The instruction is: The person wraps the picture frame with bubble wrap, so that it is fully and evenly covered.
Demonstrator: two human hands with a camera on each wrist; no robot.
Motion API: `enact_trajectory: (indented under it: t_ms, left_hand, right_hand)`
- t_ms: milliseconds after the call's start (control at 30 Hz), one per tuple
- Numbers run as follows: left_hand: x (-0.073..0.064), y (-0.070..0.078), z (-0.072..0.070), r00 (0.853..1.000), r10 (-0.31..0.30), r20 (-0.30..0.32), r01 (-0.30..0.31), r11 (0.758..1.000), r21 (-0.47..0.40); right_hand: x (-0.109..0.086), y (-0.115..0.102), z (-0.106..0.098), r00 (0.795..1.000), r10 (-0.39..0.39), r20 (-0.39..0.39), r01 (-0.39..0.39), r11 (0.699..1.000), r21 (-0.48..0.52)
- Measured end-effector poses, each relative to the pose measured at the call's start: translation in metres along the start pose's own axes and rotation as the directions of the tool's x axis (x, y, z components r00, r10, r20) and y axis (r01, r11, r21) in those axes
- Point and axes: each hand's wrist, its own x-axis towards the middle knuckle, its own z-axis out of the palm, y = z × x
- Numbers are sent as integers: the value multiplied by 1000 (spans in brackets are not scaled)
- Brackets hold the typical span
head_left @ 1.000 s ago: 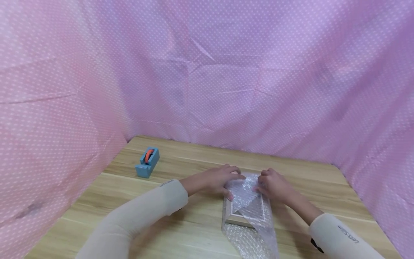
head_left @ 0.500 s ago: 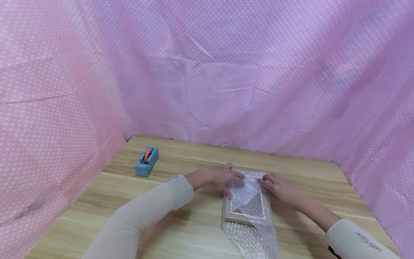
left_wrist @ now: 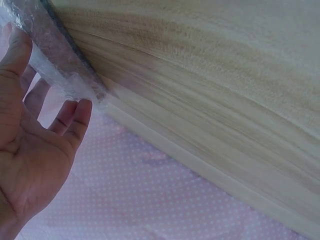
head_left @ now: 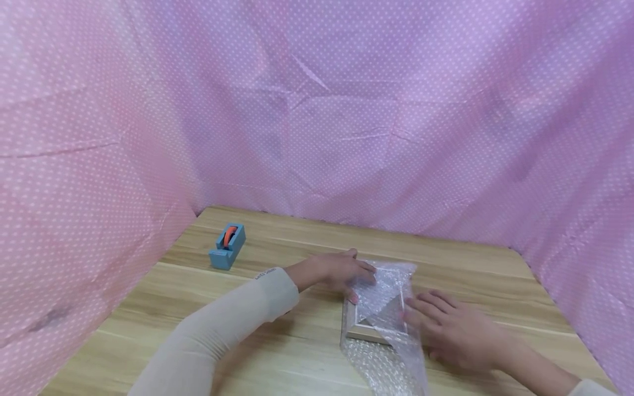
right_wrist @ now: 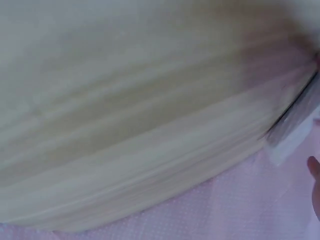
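A light wooden picture frame [head_left: 364,332] lies on a sheet of bubble wrap [head_left: 381,366], with a folded flap of the wrap over its upper part. My left hand [head_left: 342,273] rests at the frame's upper left, fingers spread on the wrap and thumb at the left side. In the left wrist view, the left hand's [left_wrist: 37,130] fingertips touch the wrapped edge [left_wrist: 60,55]. My right hand [head_left: 458,330], blurred, has its fingers extended at the right edge of the wrap. Only a few right fingertips [right_wrist: 314,167] show in the right wrist view, beside the wrapped frame.
A blue tape dispenser [head_left: 228,246] with an orange roll stands at the back left of the wooden table [head_left: 277,242]. Pink dotted cloth [head_left: 317,137] hangs around the table's back and sides. The wrap's loose lower end runs toward the near side.
My right hand has let go of the wrap's top right and moved down and right along the frame's side. The left hand has settled flatter on the wrap. The frame has stayed in place.
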Motion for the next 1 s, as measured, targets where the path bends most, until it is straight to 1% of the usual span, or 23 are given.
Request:
enact_trajectory:
  t_ms: [100,167,233,267,300,367,400,467,500,533,567,600,633,667,700,733,767,800,833,867,900,967,1000]
  left_hand:
    - [0,-2,0,1000,-2,-5,2,1000,6]
    - [0,-3,1,1000,-5,-9,5,1000,3]
    - [0,-3,2,1000,-4,-13,4,1000,-6]
    - [0,-2,2,1000,-3,-14,3,1000,-13]
    - [0,-2,2,1000,-1,-16,0,1000,-17]
    - [1,-1,2,1000,0,-16,0,1000,-19]
    - [1,-1,2,1000,1,-16,-1,1000,-19]
    - [0,0,1,1000,1,-16,-2,1000,-16]
    - [0,0,1,1000,3,-17,-3,1000,-13]
    - [0,0,1,1000,3,-18,-3,1000,-11]
    - [0,1,2,1000,4,-20,-4,1000,-8]
    - [0,1,2,1000,3,-23,-3,1000,-9]
    - [0,1,2,1000,3,-26,-3,1000,-4]
    - [1,1,3,1000,1,-27,-1,1000,-6]
    - [1,1,3,1000,-1,-28,1,1000,-5]
    - [1,2,3,1000,0,-32,0,1000,-2]
    - [1,2,4,999,1,-34,-2,1000,-2]
    - [1,2,4,999,4,-37,-4,1000,-6]
    - [2,2,5,999,9,-39,-9,1000,-6]
    - [2,1,5,999,13,-40,-13,1000,-8]
    - [2,1,6,999,18,-46,-18,1000,-2]
    - [2,0,9,998,26,-53,-26,1000,10]
    - [2,-1,11,998,32,-60,-31,999,21]
  right_hand:
    - [4,-14,-1,989,-119,-92,112,990,-81]
    - [10,-23,0,966,-212,-145,188,968,-167]
    - [15,-30,2,936,-292,-197,243,940,-238]
    - [17,-32,3,922,-315,-224,258,933,-253]
    - [19,-35,4,916,-319,-246,258,933,-250]
    - [21,-37,7,907,-288,-308,241,953,-181]
    - [22,-38,7,909,-249,-336,220,968,-121]
    - [21,-39,10,919,-127,-373,153,987,41]
    - [21,-40,11,926,-36,-376,100,984,150]
    - [20,-41,12,928,62,-367,41,963,267]
    - [19,-43,12,927,179,-329,-36,917,398]
    - [19,-45,13,914,310,-263,-137,845,517]
    - [19,-47,12,882,436,-181,-238,741,628]
    - [21,-48,12,831,550,-81,-335,612,717]
    - [23,-49,11,760,648,42,-437,462,772]
    - [25,-49,10,686,711,155,-511,319,798]
    - [28,-48,8,608,751,259,-571,186,800]
    - [32,-48,7,529,772,351,-623,73,778]
    - [35,-47,6,462,777,428,-655,-27,756]
    - [38,-47,6,401,774,490,-677,-110,727]
    - [41,-46,6,347,770,536,-692,-175,700]
    - [47,-45,7,267,758,595,-700,-271,660]
    - [50,-44,7,229,755,615,-706,-306,639]
